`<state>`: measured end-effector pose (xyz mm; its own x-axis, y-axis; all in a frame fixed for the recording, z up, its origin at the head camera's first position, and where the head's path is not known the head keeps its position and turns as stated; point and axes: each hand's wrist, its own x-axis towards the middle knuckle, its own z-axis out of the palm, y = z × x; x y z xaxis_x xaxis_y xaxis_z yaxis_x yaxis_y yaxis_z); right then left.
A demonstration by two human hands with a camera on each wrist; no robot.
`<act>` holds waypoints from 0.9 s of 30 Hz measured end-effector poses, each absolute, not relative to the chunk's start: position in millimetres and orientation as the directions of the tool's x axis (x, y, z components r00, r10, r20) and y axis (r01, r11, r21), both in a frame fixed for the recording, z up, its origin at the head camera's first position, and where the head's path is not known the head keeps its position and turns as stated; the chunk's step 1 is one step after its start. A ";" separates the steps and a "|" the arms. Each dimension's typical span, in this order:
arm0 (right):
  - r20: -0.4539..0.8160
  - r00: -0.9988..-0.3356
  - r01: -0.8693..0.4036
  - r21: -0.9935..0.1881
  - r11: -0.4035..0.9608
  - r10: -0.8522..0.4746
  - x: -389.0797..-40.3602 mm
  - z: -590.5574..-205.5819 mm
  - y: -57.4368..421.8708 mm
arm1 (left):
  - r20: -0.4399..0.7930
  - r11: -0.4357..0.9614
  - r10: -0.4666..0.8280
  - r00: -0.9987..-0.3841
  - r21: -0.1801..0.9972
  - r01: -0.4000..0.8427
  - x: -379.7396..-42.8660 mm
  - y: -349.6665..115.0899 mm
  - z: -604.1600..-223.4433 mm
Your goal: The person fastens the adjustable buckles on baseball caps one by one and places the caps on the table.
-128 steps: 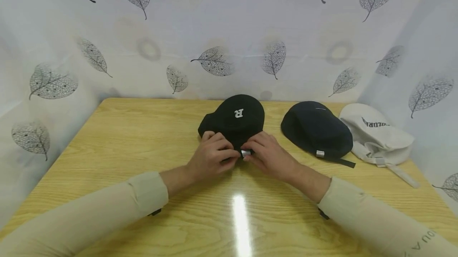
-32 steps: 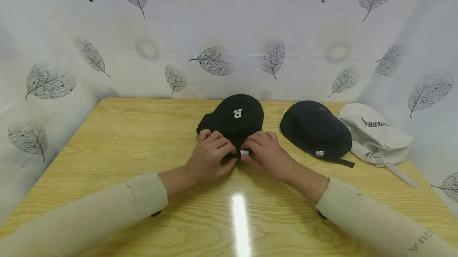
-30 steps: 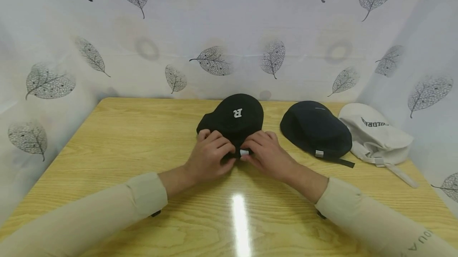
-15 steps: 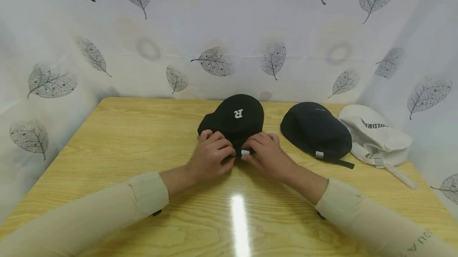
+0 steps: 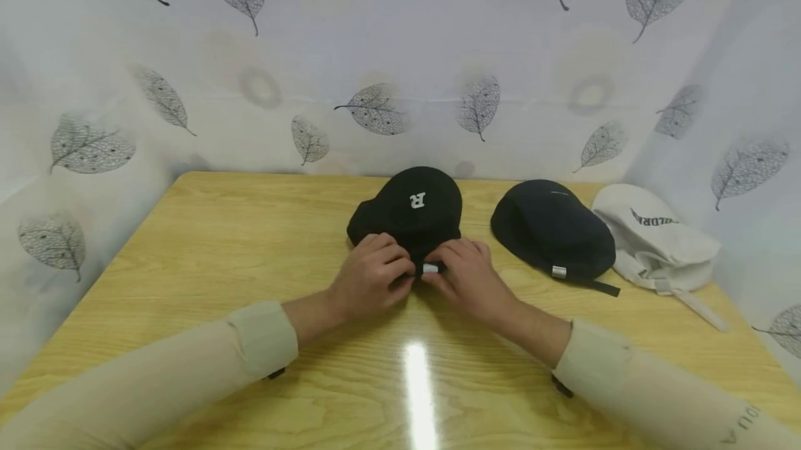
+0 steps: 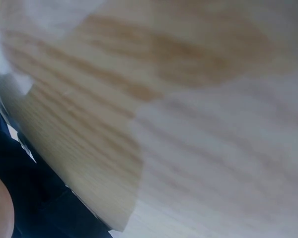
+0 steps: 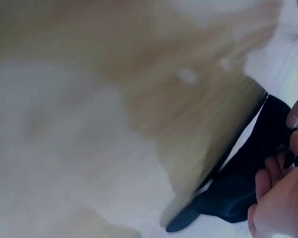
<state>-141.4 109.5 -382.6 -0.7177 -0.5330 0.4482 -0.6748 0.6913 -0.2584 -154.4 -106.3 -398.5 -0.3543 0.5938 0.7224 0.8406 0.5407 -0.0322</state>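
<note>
A black cap with a white letter R lies at the middle of the table, its back strap towards me. At its near edge my left hand has curled fingers, thumb and forefinger pinching by the strap's left part. My right hand grips the same edge from the other side, fingertips at the small silver buckle. Between the two hands only a short dark piece of strap shows; the rest is hidden by fingers. The right wrist view shows the cap beside the curled right-hand fingers.
To the right lies a dark navy cap with its strap end sticking out. A white cap with dark lettering sits behind it, near the table's right edge. A leaf-print curtain hangs behind the wooden table.
Earlier the left fingertips reached the buckle; they now sit just left of it. The right hand has shifted slightly down, and the buckle shows a little more. The cap stays in place.
</note>
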 end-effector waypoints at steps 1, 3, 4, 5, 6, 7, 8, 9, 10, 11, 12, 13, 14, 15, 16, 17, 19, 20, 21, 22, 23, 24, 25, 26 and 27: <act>0.442 -0.729 -0.665 -0.273 0.696 -0.523 -140.6 -382.8 109.0 | 0.722 0.539 0.594 -0.355 -0.029 0.842 -154.1 -106.2 -398.2; 0.441 -0.732 -0.661 -0.273 0.699 -0.520 -139.7 -383.0 108.6 | 0.723 0.538 0.593 -0.354 -0.028 0.842 -153.8 -106.0 -398.0; 0.449 -0.721 -0.670 -0.255 0.697 -0.528 -139.9 -383.3 108.8 | 0.723 0.538 0.593 -0.356 -0.027 0.842 -153.6 -106.0 -397.5; 0.461 -0.702 -0.685 -0.229 0.691 -0.543 -140.6 -383.7 109.3 | 0.722 0.539 0.592 -0.357 -0.026 0.842 -153.5 -106.0 -397.3; 0.476 -0.677 -0.703 -0.190 0.685 -0.562 -141.4 -384.0 109.9 | 0.721 0.540 0.593 -0.359 -0.024 0.841 -153.5 -106.1 -397.1; 0.492 -0.648 -0.720 -0.147 0.678 -0.581 -142.6 -384.6 110.6 | 0.720 0.540 0.594 -0.360 -0.025 0.841 -153.4 -106.1 -396.8; 0.507 -0.618 -0.735 -0.103 0.670 -0.601 -143.6 -384.9 111.2 | 0.718 0.540 0.596 -0.360 -0.027 0.841 -153.3 -106.1 -396.6; 0.519 -0.589 -0.747 -0.058 0.662 -0.619 -144.7 -385.4 111.9 | 0.715 0.539 0.599 -0.361 -0.027 0.842 -153.0 -106.2 -396.3; 0.528 -0.564 -0.756 -0.021 0.655 -0.634 -145.8 -386.0 112.4 | 0.714 0.540 0.602 -0.358 -0.034 0.841 -152.8 -106.1 -396.1; 0.535 -0.543 -0.763 0.008 0.647 -0.647 -146.5 -386.5 112.8 | 0.714 0.541 0.604 -0.355 -0.040 0.840 -152.9 -106.1 -396.4; 0.538 -0.529 -0.766 0.031 0.642 -0.656 -147.0 -386.6 112.9 | 0.713 0.542 0.606 -0.353 -0.045 0.840 -152.7 -106.1 -396.3; 0.540 -0.519 -0.768 0.046 0.639 -0.662 -147.3 -386.8 112.9 | 0.713 0.543 0.607 -0.351 -0.050 0.838 -152.6 -106.0 -396.3; 0.541 -0.512 -0.769 0.057 0.637 -0.667 -147.3 -386.9 112.7 | 0.713 0.545 0.608 -0.350 -0.054 0.837 -152.7 -105.9 -396.5; 0.541 -0.509 -0.768 0.065 0.637 -0.670 -147.4 -386.9 112.5 | 0.713 0.547 0.607 -0.349 -0.057 0.835 -152.8 -106.0 -396.6; 0.542 -0.506 -0.769 0.070 0.636 -0.671 -147.3 -386.9 112.2 | 0.714 0.549 0.607 -0.350 -0.058 0.834 -152.8 -106.0 -396.7; 0.542 -0.504 -0.768 0.074 0.636 -0.673 -147.3 -387.0 111.9 | 0.713 0.551 0.605 -0.354 -0.055 0.833 -152.9 -106.1 -396.7; 0.542 -0.501 -0.768 0.081 0.636 -0.675 -147.2 -387.0 111.0 | 0.713 0.552 0.605 -0.355 -0.053 0.832 -152.7 -106.2 -396.7; 0.543 -0.498 -0.767 0.087 0.636 -0.675 -147.1 -387.1 110.6 | 0.713 0.551 0.605 -0.354 -0.054 0.833 -152.6 -106.3 -396.7; 0.545 -0.496 -0.767 0.091 0.635 -0.676 -147.1 -387.3 110.2 | 0.713 0.549 0.606 -0.353 -0.054 0.834 -152.4 -106.3 -396.7; 0.547 -0.493 -0.767 0.095 0.635 -0.677 -147.0 -387.6 109.9 | 0.714 0.547 0.607 -0.350 -0.056 0.835 -152.3 -106.3 -396.8; 0.550 -0.490 -0.768 0.096 0.634 -0.677 -146.9 -388.0 109.7 | 0.715 0.544 0.608 -0.346 -0.057 0.837 -152.2 -106.3 -397.1; 0.552 -0.488 -0.768 0.096 0.633 -0.676 -146.8 -388.3 109.5 | 0.717 0.541 0.608 -0.341 -0.059 0.839 -152.2 -106.3 -397.4; 0.554 -0.488 -0.769 0.093 0.632 -0.675 -146.8 -388.7 109.4 | 0.719 0.537 0.607 -0.337 -0.059 0.842 -152.3 -106.2 -397.6; 0.555 -0.488 -0.770 0.090 0.632 -0.674 -146.7 -389.2 109.4 | 0.722 0.533 0.606 -0.333 -0.058 0.844 -152.4 -106.1 -397.8; 0.555 -0.489 -0.771 0.086 0.631 -0.672 -146.8 -389.8 109.4 | 0.726 0.527 0.606 -0.325 -0.060 0.848 -152.6 -105.8 -398.1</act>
